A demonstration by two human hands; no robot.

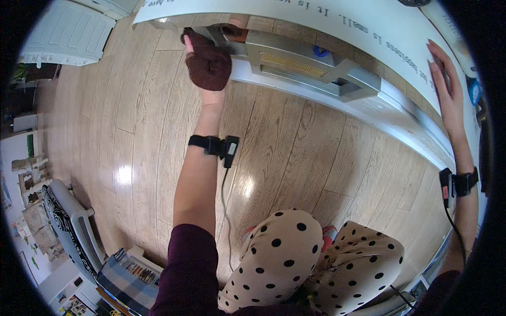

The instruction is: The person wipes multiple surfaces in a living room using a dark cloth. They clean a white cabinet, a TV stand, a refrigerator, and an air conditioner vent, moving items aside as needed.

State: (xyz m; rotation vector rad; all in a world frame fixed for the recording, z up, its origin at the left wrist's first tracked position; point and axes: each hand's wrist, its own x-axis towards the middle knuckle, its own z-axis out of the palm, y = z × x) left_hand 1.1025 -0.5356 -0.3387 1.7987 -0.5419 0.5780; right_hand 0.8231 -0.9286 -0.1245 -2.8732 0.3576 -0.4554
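Observation:
My left hand [188, 42] reaches forward with a brown cloth [208, 69] bunched in it and covering most of the fingers; the thumb shows at its left. The cloth is at the left end of a silvery metal panel [292, 59] with recessed openings, low on the front of a white unit. Farther right, my right hand [448, 85] holds nothing, fingers apart, and lies at the edge of a white cover [300, 14] printed with writing. A glossy strip [379, 59] below the cover mirrors the floor and part of my left hand.
Wood-plank floor [130, 106] spreads around my bent knees in dotted trousers [276, 260]. A white panelled cabinet [67, 31] is at the upper left. At the lower left are a chair [75, 213] and a checked cloth [126, 280]. Cables [227, 221] hang from both wrist straps.

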